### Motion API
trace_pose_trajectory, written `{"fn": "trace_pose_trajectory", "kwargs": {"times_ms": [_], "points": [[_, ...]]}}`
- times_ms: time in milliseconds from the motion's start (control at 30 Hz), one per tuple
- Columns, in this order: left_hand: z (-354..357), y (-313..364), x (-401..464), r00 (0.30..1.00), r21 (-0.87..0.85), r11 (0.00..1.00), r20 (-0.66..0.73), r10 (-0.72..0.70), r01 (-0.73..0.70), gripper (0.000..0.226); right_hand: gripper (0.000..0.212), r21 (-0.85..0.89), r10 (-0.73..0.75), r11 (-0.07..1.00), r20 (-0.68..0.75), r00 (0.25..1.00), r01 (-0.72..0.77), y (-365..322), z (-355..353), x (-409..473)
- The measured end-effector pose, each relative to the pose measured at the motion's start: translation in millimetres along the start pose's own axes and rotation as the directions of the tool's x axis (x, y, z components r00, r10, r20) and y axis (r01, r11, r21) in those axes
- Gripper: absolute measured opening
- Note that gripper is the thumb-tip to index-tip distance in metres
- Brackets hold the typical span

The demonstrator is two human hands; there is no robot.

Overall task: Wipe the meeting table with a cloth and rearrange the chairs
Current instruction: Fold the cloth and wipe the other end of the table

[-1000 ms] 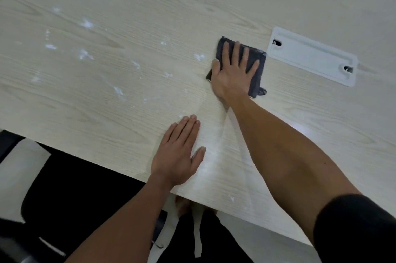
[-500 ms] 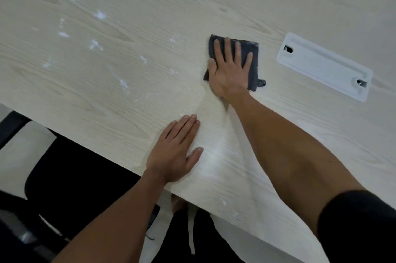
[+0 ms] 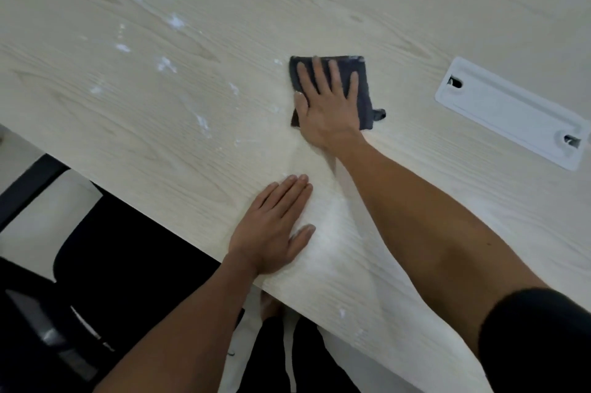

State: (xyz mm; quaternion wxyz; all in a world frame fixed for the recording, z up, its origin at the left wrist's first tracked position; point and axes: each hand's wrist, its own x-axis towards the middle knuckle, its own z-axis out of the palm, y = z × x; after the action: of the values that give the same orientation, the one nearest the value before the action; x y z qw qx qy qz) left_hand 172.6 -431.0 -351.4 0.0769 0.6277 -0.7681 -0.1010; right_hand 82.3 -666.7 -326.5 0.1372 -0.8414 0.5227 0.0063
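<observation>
Fingers (image 3: pixel 332 75) of the right hand (image 3: pixel 326 111) spread flat, pressing a dark cloth (image 3: pixel 364 98) onto the wooden surface (image 3: pixel 415 24); left hand (image 3: pixel 271 229) flat near the edge, holding nothing.

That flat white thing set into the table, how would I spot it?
Start at the pale wood table and look right of the dark cloth. The white cable cover plate lies flush there, a long rectangle with a small notch at each end.
</observation>
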Motion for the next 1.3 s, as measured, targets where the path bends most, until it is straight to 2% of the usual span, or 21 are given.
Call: {"fn": "trace_pose_trajectory", "kwargs": {"times_ms": [67, 133, 167, 233, 300, 367, 433, 500, 567, 633, 667, 733, 800, 833, 900, 967, 1033, 1100, 1133, 1200, 1300], "points": [[0, 0, -1, 1.000, 0.029, 1.000, 0.030, -0.001, 0.000, 0.074, 0.060, -0.052, -0.222, 0.973, 0.055, 0.974, 0.225, 6, 6, -32], [0, 2, -1, 1.000, 0.028, 1.000, 0.027, -0.003, 0.002, 0.075, 0.058, -0.080, -0.294, 0.950, 0.082, 0.952, 0.301, 34, 5, -65], [-1, 4, -1, 1.000, 0.009, 1.000, 0.008, -0.004, 0.004, 0.075, 0.058, -0.086, -0.267, 0.958, 0.090, 0.960, 0.274, 48, 2, -75], [-4, 6, -3, 0.998, -0.064, 0.998, -0.047, -0.032, 0.029, 0.078, 0.060, -0.077, -0.089, 0.992, 0.083, 0.993, 0.095, 68, -7, -71], [-14, 2, -5, 0.984, -0.107, 0.985, -0.100, -0.148, 0.137, 0.083, 0.061, -0.021, 0.132, 0.991, 0.044, 0.990, -0.132, 60, -16, -38], [-25, -11, -5, 0.950, -0.083, 0.957, -0.127, -0.286, 0.277, 0.093, 0.062, 0.035, 0.244, 0.969, 0.017, 0.970, -0.245, 32, -18, 1], [-31, -35, -14, 0.895, -0.055, 0.902, -0.116, -0.431, 0.427, 0.103, 0.062, 0.036, 0.178, 0.983, 0.023, 0.984, -0.179, -9, -10, 27], [-33, -59, -21, 0.837, -0.035, 0.840, -0.068, -0.542, 0.541, 0.112, 0.062, 0.013, -0.010, 1.000, 0.060, 0.998, 0.009, -37, -4, 25], [-34, -76, -24, 0.797, -0.025, 0.798, -0.041, -0.603, 0.603, 0.118, 0.061, -0.039, -0.197, 0.978, 0.113, 0.974, 0.203, -37, 2, -5], [-34, -89, -22, 0.766, -0.023, 0.767, -0.040, -0.641, 0.641, 0.123, 0.060, -0.074, -0.244, 0.964, 0.125, 0.962, 0.254, -14, 5, -35], [-35, -93, -20, 0.760, -0.021, 0.760, -0.026, -0.650, 0.649, 0.126, 0.060, -0.072, -0.195, 0.976, 0.114, 0.974, 0.204, 0, 2, -42], [-35, -98, -18, 0.759, -0.038, 0.760, -0.027, -0.650, 0.649, 0.128, 0.060, -0.058, 0.000, 0.998, 0.079, 0.997, 0.004, 15, -6, -27], [-34, -99, -19, 0.763, -0.056, 0.765, -0.049, -0.645, 0.642, 0.127, 0.062, -0.018, 0.164, 0.986, 0.034, 0.986, -0.163, 1, -11, 12], [-34, -99, -19, 0.766, -0.061, 0.767, -0.052, -0.641, 0.638, 0.127, 0.063, 0.002, 0.191, 0.982, 0.016, 0.982, -0.191, -14, -10, 32], [-34, -99, -20, 0.768, -0.064, 0.771, -0.075, -0.636, 0.633, 0.126, 0.063, 0.008, 0.138, 0.990, 0.009, 0.990, -0.138, -51, -2, 57], [-35, -100, -18, 0.766, -0.053, 0.769, -0.073, -0.639, 0.637, 0.126, 0.063, -0.018, -0.022, 1.000, 0.034, 0.999, 0.022, -79, 8, 56], [-38, -99, -18, 0.766, -0.042, 0.768, -0.042, -0.641, 0.640, 0.127, 0.061, -0.051, -0.197, 0.978, 0.093, 0.976, 0.202, -81, 14, 26], [-39, -99, -19, 0.764, -0.038, 0.765, -0.046, -0.644, 0.643, 0.128, 0.060, -0.073, -0.263, 0.959, 0.121, 0.957, 0.273, -58, 13, -8], [-39, -99, -18, 0.764, -0.042, 0.765, -0.043, -0.644, 0.643, 0.128, 0.059, -0.079, -0.232, 0.967, 0.118, 0.966, 0.242, -44, 10, -17], [-40, -100, -18, 0.768, -0.060, 0.768, -0.033, -0.640, 0.637, 0.128, 0.059, -0.076, -0.066, 0.994, 0.095, 0.993, 0.073, -24, 2, -11], [-38, -101, -18, 0.776, -0.084, 0.778, -0.060, -0.628, 0.623, 0.127, 0.061, -0.020, 0.166, 0.986, 0.035, 0.986, -0.165, -40, -7, 39]]}}
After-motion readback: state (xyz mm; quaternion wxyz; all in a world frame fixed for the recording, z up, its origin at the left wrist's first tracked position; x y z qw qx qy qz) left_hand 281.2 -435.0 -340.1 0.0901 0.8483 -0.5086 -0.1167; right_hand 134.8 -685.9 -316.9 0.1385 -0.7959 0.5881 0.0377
